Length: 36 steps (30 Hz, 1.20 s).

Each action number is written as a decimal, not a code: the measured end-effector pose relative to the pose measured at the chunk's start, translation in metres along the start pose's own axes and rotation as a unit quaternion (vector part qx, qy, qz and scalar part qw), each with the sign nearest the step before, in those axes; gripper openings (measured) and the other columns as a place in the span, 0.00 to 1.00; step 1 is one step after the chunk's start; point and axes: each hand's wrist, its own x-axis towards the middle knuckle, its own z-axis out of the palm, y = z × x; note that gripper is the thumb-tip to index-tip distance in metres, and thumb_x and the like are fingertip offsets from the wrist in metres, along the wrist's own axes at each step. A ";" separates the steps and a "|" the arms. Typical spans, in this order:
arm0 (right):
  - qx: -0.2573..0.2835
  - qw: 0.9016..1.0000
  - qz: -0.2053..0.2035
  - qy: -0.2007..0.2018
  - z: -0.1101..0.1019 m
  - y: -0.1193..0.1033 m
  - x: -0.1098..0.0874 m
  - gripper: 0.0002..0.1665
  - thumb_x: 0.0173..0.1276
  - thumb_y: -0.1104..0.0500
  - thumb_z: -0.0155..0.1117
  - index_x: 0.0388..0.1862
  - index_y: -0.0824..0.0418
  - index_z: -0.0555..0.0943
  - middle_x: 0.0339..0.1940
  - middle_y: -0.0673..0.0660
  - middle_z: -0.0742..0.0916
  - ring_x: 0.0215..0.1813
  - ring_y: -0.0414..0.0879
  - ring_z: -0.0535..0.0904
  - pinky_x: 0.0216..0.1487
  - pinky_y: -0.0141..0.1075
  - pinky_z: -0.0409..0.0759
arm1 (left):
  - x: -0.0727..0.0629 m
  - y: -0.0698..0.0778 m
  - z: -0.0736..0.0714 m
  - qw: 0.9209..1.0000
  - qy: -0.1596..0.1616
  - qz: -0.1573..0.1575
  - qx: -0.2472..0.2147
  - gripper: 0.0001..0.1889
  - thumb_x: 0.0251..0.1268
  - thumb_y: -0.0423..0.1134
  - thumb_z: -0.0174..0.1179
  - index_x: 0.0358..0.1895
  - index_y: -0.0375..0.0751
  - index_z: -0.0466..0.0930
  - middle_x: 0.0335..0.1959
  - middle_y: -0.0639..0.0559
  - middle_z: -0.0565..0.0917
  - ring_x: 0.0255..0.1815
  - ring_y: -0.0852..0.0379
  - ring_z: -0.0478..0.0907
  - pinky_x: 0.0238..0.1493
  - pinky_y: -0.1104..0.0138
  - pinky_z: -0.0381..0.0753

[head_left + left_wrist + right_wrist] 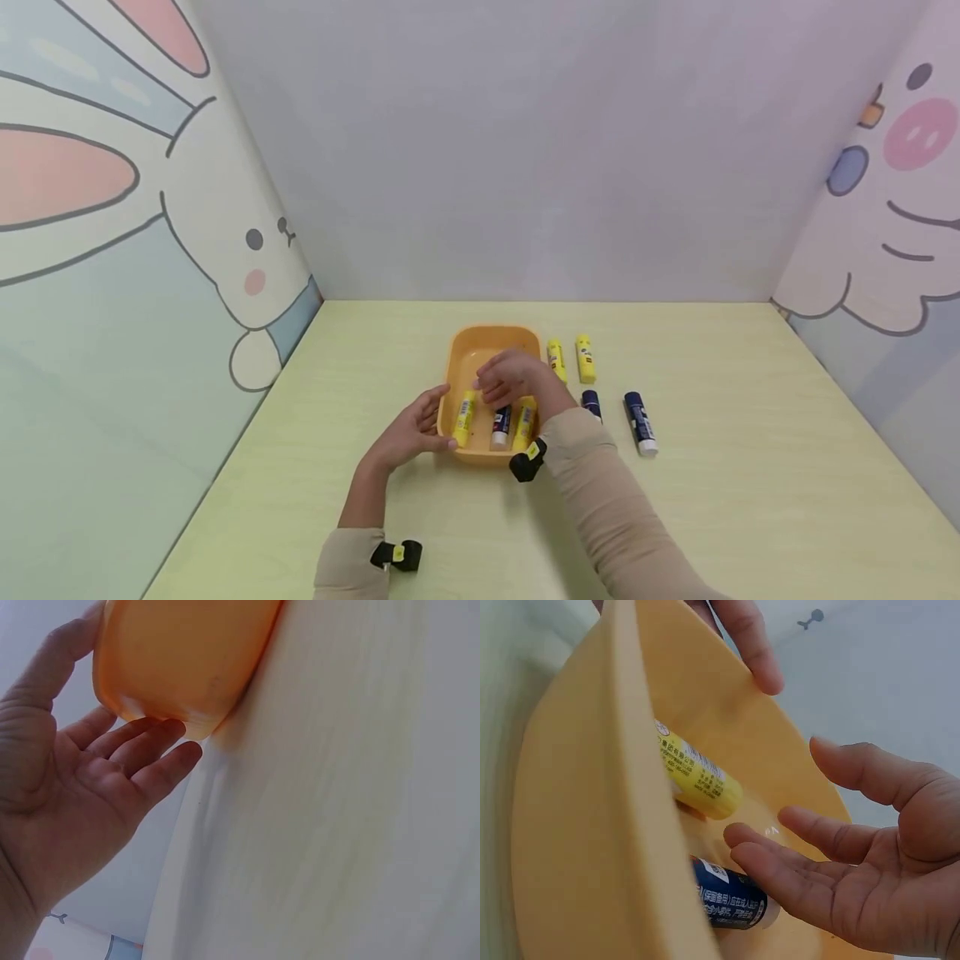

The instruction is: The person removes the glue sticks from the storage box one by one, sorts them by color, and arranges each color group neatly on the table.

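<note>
An orange plastic tray (480, 457) with rounded corners stands on the table. My left hand (408, 429) holds its left side, with the thumb over the rim and the fingers against the outer wall (187, 660). Inside lie a yellow glue stick (463, 421) at the left, a navy glue stick (501, 427) with a white end in the middle, and another yellow glue stick (525, 425) at the right. My right hand (513, 377) hovers in the tray above the navy glue stick (731, 896), fingers loosely bent and apart, with nothing between them.
Two yellow glue sticks, one nearer the tray (557, 361) and one farther right (586, 359), lie right of it. Closer in are a navy glue stick (592, 404), partly behind my right sleeve, and another navy glue stick (641, 424). Walls border the table (720, 517).
</note>
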 end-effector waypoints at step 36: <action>-0.004 0.999 0.035 -0.011 0.040 0.006 0.025 0.09 0.52 0.75 0.66 0.34 0.72 0.80 0.34 0.65 0.84 0.32 0.55 0.83 0.34 0.42 0.83 | 0.003 -0.004 -0.003 1.000 -0.017 0.010 -0.008 0.48 0.47 0.29 0.71 0.72 0.44 0.52 0.71 0.49 0.58 0.69 0.53 0.56 0.62 0.60 0.63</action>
